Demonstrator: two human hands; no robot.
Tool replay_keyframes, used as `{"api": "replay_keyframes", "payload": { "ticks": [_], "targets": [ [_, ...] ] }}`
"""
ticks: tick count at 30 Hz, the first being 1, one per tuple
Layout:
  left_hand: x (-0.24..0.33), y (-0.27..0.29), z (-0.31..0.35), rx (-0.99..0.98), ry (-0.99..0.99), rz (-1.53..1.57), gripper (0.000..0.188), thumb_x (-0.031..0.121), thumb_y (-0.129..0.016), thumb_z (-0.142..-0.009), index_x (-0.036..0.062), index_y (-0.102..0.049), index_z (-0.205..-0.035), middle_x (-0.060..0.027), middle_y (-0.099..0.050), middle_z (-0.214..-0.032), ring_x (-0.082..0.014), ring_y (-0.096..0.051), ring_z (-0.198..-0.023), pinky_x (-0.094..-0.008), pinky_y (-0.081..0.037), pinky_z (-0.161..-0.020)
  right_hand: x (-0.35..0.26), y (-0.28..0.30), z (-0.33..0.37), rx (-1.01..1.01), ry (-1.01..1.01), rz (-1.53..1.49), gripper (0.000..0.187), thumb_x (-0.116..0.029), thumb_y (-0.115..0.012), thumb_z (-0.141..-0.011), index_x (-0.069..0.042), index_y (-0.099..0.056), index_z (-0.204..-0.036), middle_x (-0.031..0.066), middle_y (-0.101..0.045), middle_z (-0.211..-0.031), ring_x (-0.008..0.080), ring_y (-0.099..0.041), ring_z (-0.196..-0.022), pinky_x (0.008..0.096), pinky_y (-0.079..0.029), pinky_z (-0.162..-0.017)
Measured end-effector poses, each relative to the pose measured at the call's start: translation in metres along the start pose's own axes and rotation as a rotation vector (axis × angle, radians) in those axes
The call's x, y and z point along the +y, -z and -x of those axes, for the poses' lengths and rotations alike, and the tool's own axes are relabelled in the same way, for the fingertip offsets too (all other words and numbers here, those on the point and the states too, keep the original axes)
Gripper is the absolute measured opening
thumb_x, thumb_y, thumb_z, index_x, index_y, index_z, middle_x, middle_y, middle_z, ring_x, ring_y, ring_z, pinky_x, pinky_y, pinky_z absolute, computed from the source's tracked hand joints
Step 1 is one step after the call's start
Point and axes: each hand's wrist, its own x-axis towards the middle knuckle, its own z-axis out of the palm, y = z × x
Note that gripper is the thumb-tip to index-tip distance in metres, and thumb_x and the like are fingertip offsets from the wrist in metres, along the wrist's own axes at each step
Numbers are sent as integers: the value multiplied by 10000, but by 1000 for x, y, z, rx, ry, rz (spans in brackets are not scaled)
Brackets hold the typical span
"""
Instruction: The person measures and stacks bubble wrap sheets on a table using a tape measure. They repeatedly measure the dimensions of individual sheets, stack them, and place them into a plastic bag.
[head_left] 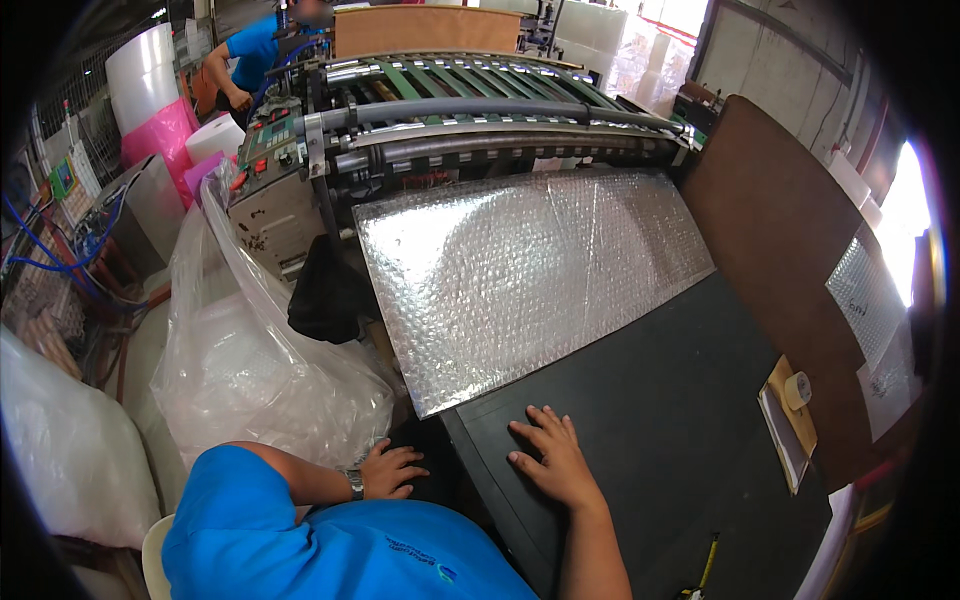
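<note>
A silvery foil bubble sheet (530,280) comes out from beneath the machine's rollers and lies over the far part of the black tabletop (640,420). Flat on that tabletop, just short of the sheet's near edge, rests my right hand (550,460), fingers spread and holding nothing. My left hand (390,472), with a watch on the wrist, is off the table's left edge near my lap. Its fingers are apart, and nothing shows in them. Neither hand touches the sheet.
The roller machine (500,130) spans the far side, its control box (275,150) at left. Clear plastic bags (260,370) stand left. A brown board (780,250) rises at right, near a notepad (785,425), a tape roll (797,390) and a tape measure (708,570). Another person (250,60) stands far left.
</note>
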Motion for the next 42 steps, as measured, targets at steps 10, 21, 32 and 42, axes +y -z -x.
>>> {"api": "replay_keyframes", "payload": {
  "ticks": [10,21,32,42],
  "targets": [
    [1,0,-1,-9,9,-3,423,307,-501,-744,215,-493,-1157,-98,-416,-1261,-252,-355,-1205,-570,-197,-958,0,1,-1,-1,10,9,417,-292,-604,-765,-137,-538,-1147,137,-387,-1304,294,-250,-1275,435,-106,-1056],
    [1,1,-1,-54,30,-20,425,320,-490,-764,223,-477,-1177,-95,-398,-1278,-248,-342,-1218,-574,-200,-957,1,0,0,0,10,15,409,-308,-594,-769,-151,-539,-1143,134,-380,-1308,305,-257,-1267,448,-119,-1049],
    [-1,-3,-1,-37,16,-23,425,324,-487,-761,221,-479,-1173,-95,-408,-1269,-243,-348,-1214,-578,-205,-950,1,0,0,-10,-4,8,420,-312,-600,-766,-135,-541,-1143,139,-386,-1303,289,-248,-1277,434,-103,-1055],
    [-1,-2,0,-19,8,-21,427,322,-486,-755,234,-479,-1173,-101,-413,-1263,-252,-357,-1205,-563,-200,-952,0,1,1,-1,1,-3,408,-318,-596,-770,-165,-538,-1144,126,-385,-1307,303,-249,-1273,449,-121,-1050]
  ]
}}
